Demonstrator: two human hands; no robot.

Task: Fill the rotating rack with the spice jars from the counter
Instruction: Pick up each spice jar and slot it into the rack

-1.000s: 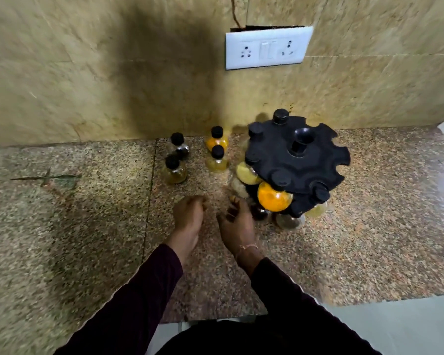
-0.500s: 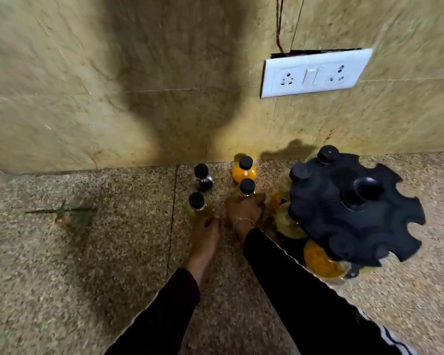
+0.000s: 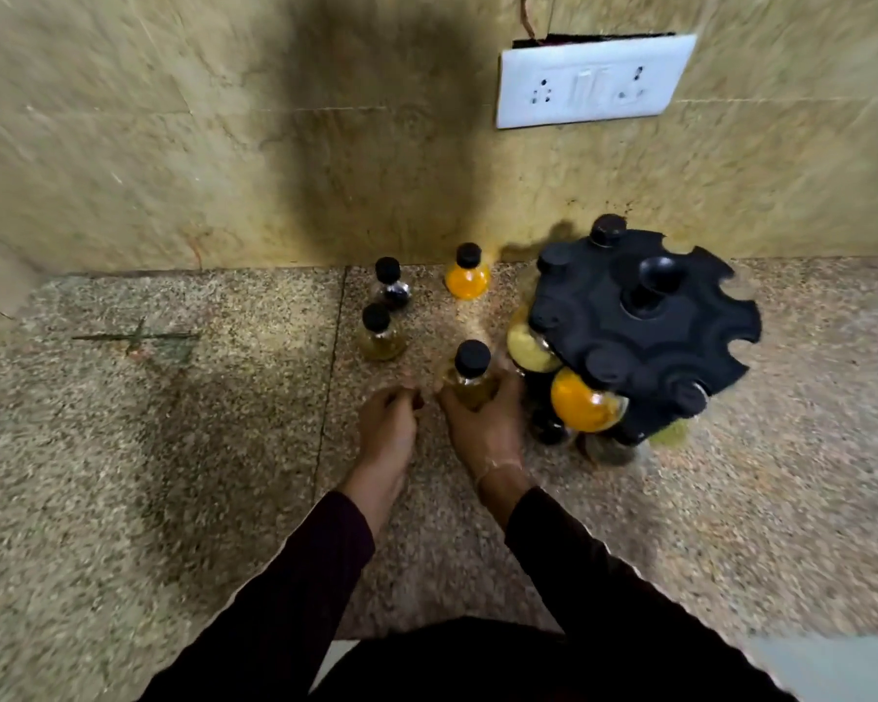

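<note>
my right hand (image 3: pixel 485 423) wrapped round jar (image 3: pixel 470 380), just left of rack (image 3: pixel 645 331) | left hand (image 3: pixel 389 423) curled, seems empty, blurry | jar likely glass: rigid, smooth, breakable, light; grip the belly, not the cap | three more jars on counter (image 3: pixel 173 448) beyond my fingers

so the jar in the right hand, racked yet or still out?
Out. The jar sits upright in the right hand, left of the rack, in no slot.
</note>
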